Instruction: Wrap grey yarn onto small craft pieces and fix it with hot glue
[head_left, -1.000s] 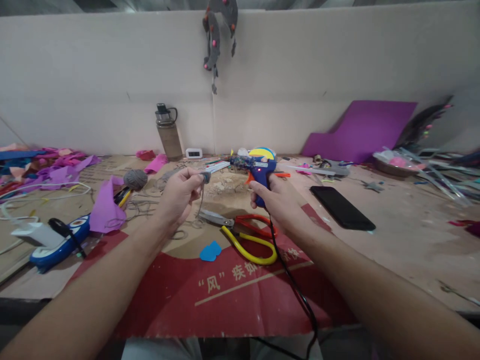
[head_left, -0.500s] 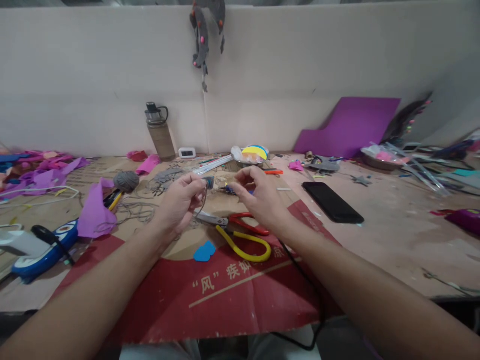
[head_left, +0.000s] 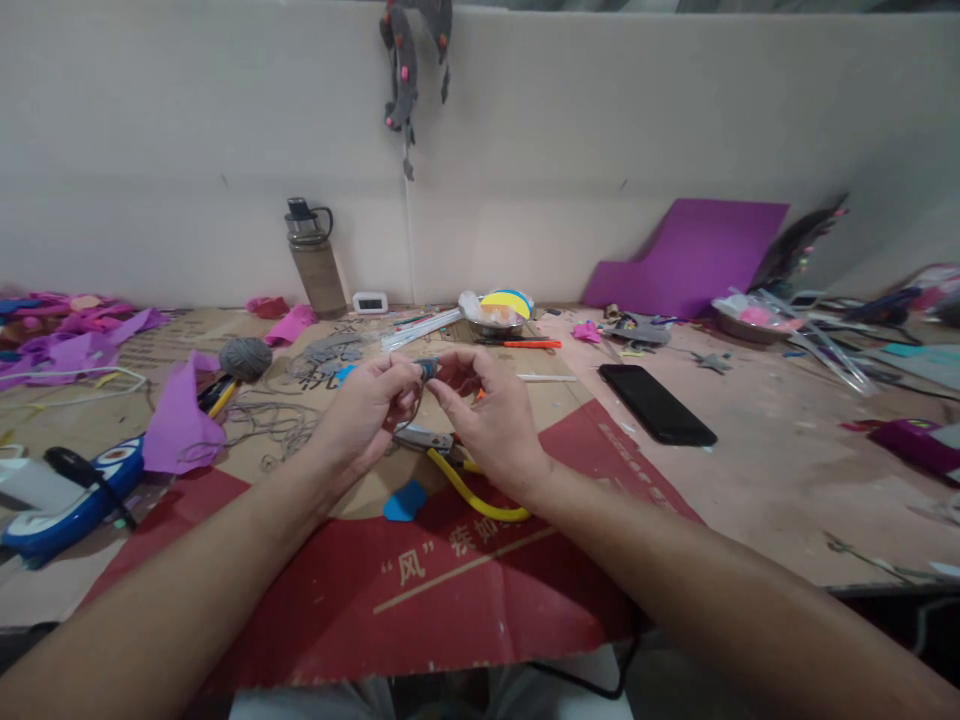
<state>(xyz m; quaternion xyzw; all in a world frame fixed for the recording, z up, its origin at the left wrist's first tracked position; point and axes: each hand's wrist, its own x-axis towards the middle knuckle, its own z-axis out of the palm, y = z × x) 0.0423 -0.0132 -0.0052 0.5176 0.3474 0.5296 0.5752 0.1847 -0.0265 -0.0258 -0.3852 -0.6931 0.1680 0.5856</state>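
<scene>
My left hand (head_left: 365, 405) and my right hand (head_left: 491, 415) meet above the table's middle. Both pinch a small grey felt piece (head_left: 428, 367) with a thin wire hanging from it. Under my hands lie pliers (head_left: 480, 495) with yellow and red handles, partly hidden by my right hand. A small blue felt shape (head_left: 403, 500) lies just in front of my left wrist, on the red printed cardboard (head_left: 465, 590). The glue gun is hidden from view.
A black phone (head_left: 656, 403) lies to the right. A grey yarn ball (head_left: 245, 358), purple felt (head_left: 176, 425) and a blue toy-like device (head_left: 67, 495) lie left. A water bottle (head_left: 311, 258), a bowl (head_left: 499, 310), glue sticks (head_left: 420, 328) and a purple foam sheet (head_left: 694, 258) are at the back.
My right hand put down the blue glue gun it held a second ago and moved left to the small grey piece in my left hand. The view shifted slightly right.
</scene>
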